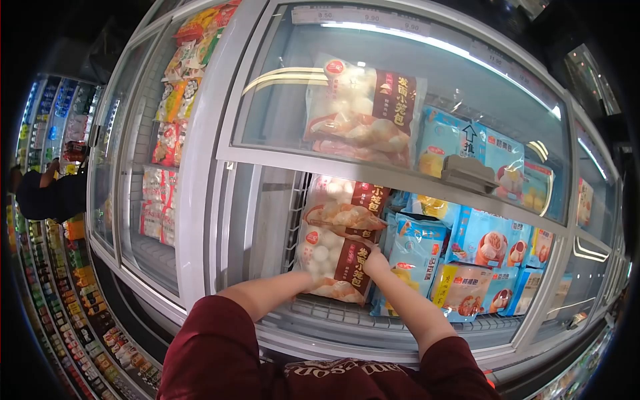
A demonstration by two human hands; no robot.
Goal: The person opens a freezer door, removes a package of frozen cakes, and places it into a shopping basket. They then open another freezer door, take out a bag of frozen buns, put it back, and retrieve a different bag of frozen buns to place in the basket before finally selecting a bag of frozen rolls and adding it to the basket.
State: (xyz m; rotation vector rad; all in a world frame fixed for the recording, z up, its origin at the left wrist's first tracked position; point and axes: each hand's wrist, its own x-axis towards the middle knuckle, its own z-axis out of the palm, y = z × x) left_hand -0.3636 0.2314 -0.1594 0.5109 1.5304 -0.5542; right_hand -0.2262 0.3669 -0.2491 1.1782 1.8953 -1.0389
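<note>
Head view: a bag of white buns with a maroon label (pixel 335 261) sits at lower centre of the frame, between your two hands. Your left hand (pixel 375 259) bends in at its upper right edge, your right hand (pixel 302 281) reaches its lower left edge; fingers are too obscured to tell how firmly either grips. Behind it, a matching bag (pixel 341 207) lies beside blue bun packets (pixel 415 248) inside a white-framed freezer (pixel 287 337), above a wire rack (pixel 323 309). Sliding glass (pixel 267 123) covers more bags above. At far left, a person in dark clothing (pixel 50 198) stands out against stocked shelves (pixel 80 301).
</note>
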